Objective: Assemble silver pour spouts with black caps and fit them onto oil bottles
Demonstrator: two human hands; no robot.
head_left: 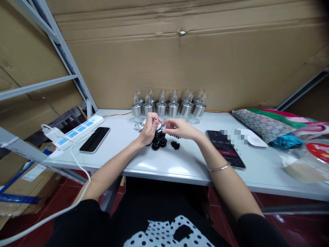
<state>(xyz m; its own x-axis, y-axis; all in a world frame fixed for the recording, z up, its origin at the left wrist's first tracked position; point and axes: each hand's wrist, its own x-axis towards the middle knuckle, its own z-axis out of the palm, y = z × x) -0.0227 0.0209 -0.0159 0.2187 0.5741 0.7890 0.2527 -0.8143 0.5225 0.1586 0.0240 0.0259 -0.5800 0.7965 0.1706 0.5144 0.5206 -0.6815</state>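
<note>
Held in the bent fingers of my left hand point(149, 129) is a small, shiny, round silver piece point(159, 126), partly covered by the fingers. My right hand point(177, 128) is just to its right, fingertips drawn together close to the piece; what they hold, if anything, is too small to make out. Below both hands lies a cluster of black round plastic parts point(159, 141). A small heap of tiny black pieces point(175, 145) sits to the right of it. More shiny silver pieces point(138, 126) lie just left of my left hand.
Glass bottles with silver metal sleeves point(161, 109) stand in rows at the back. On the left are a phone point(95, 140) and a power strip point(81, 129) with a white cable. A timer phone point(226, 149), a patterned bag point(264, 123) and a tape roll point(308, 163) lie right.
</note>
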